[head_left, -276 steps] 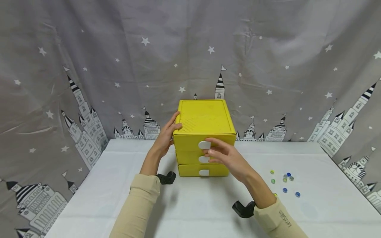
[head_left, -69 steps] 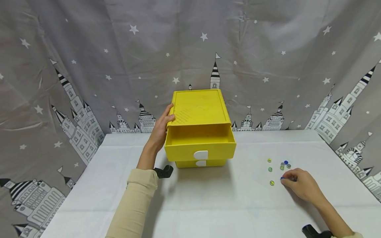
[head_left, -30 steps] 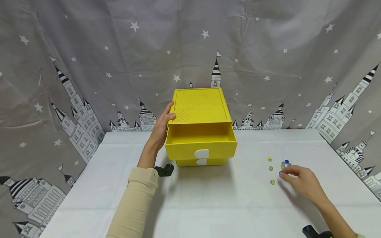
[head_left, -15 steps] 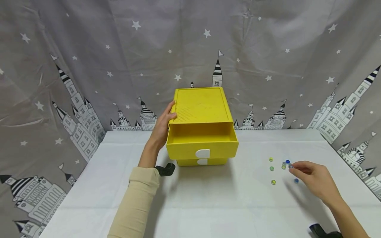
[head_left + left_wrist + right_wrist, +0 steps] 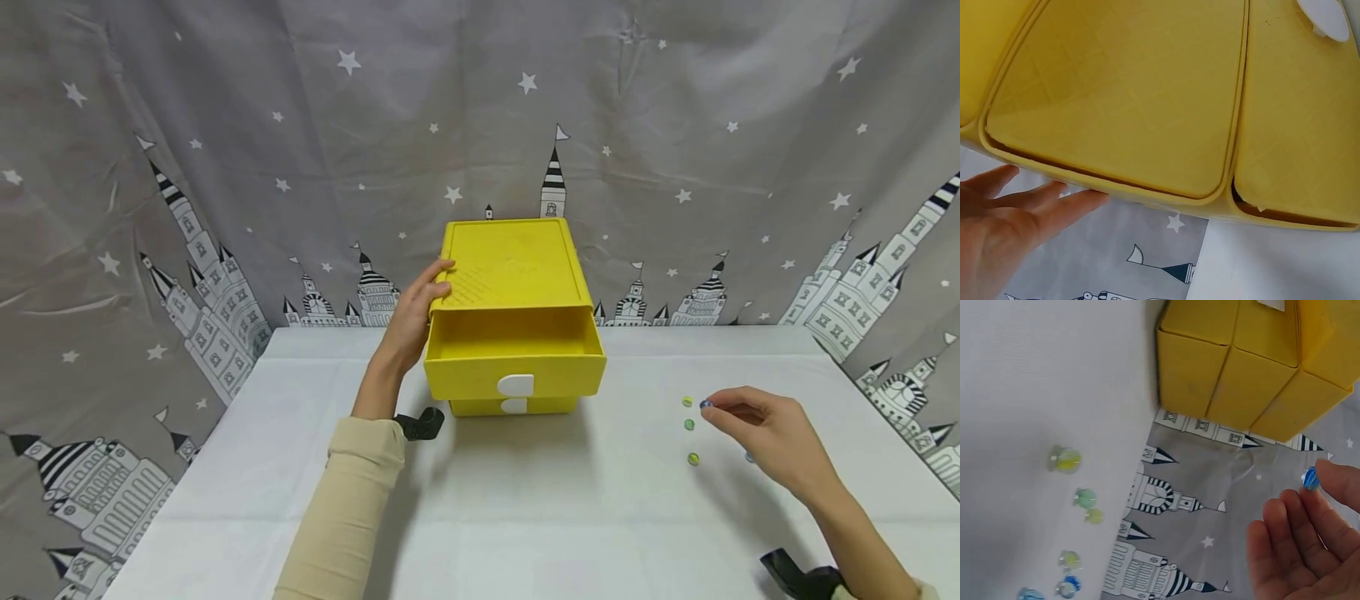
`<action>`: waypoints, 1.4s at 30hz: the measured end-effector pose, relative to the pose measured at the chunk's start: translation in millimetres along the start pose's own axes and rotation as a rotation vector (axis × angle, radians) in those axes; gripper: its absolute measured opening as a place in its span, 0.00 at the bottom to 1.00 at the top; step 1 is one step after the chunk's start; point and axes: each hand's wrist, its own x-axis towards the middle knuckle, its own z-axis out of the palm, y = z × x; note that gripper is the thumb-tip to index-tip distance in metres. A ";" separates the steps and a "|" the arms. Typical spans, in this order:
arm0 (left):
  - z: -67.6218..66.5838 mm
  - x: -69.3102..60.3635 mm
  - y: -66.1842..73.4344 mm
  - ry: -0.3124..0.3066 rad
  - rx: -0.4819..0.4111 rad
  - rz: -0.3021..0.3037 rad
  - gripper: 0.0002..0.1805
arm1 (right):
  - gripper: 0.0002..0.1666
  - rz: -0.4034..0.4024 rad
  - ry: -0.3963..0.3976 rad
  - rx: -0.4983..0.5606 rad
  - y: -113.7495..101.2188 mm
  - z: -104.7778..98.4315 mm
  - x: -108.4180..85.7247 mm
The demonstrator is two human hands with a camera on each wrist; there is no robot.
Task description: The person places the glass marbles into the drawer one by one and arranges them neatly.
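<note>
A yellow box of stacked drawers [image 5: 517, 262] stands at the middle of the table, its top drawer [image 5: 555, 377] pulled out. White half-round handles [image 5: 516, 385] mark the drawer fronts. My left hand [image 5: 408, 321] rests at the box's upper left edge; in the left wrist view its fingers [image 5: 1069, 209] lie fairly straight along the side wall. To the right, my right hand [image 5: 783, 437] pinches a blue glass marble [image 5: 1311, 478] between thumb and forefinger, raised above the tabletop. Beneath it lie several loose marbles, partly hidden by the hand, among them a green marble [image 5: 689, 424].
A yellow-green marble [image 5: 693, 459] and another yellow marble [image 5: 687, 402] lie on the white tablecloth [image 5: 525, 517], left of my right hand. A grey curtain [image 5: 337, 167] printed with castles and stars hangs behind the table.
Since the oldest frame the top drawer has been pulled out, and my right hand has gone from its handle to the marbles. Just now it lifts a blue marble leftward; my left hand stays put.
</note>
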 end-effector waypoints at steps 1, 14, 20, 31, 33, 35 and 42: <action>0.2 0.0 -0.4 0.001 0.001 0.002 0.29 | 0.15 -0.008 0.003 -0.003 -2.5 -0.2 1.6; 4.4 2.7 -0.1 -0.012 -0.024 0.003 0.29 | 0.13 -0.086 -0.005 0.010 -27.8 -1.1 25.0; 4.1 2.9 -1.5 -0.004 -0.015 0.001 0.29 | 0.13 -0.125 -0.005 0.026 -48.3 -1.7 35.6; 4.8 1.8 -3.7 -0.004 -0.015 0.002 0.29 | 0.10 -0.245 0.015 0.084 -79.8 11.9 43.1; 4.0 1.7 -4.0 -0.001 -0.013 0.006 0.29 | 0.09 -0.266 0.009 0.084 -85.4 13.3 44.4; 3.0 1.3 -3.6 0.001 -0.005 0.007 0.29 | 0.09 -0.285 0.002 0.096 -91.6 15.4 45.7; 1.8 -0.4 -2.4 0.017 0.005 0.002 0.29 | 0.09 -0.307 -0.009 0.129 -108.3 22.4 49.2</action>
